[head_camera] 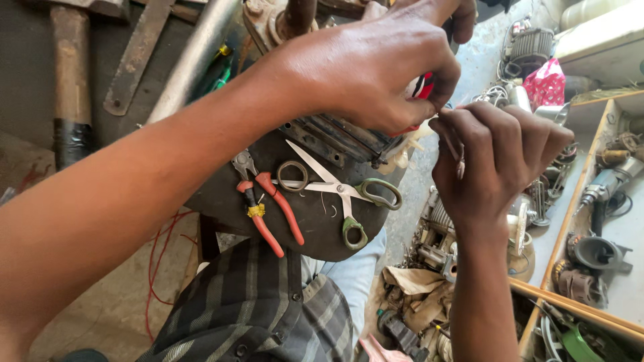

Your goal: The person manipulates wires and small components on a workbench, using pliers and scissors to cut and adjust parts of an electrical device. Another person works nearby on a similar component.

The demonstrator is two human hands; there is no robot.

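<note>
Both hands pinch tight: the left hand (pixel 376 70) grips a red-and-white piece (pixel 421 87) against the motor body (pixel 335 137), while the right hand (pixel 493 151) nips what looks like thin wire. A slipped pull could snap it, or knock the scissors (pixel 342 191) off the dark table (pixel 228 194).

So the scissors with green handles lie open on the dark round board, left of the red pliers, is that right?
Not quite. In the head view the scissors lie open on the dark round board, but right of the red pliers, not left. The ring lies between them.
</note>
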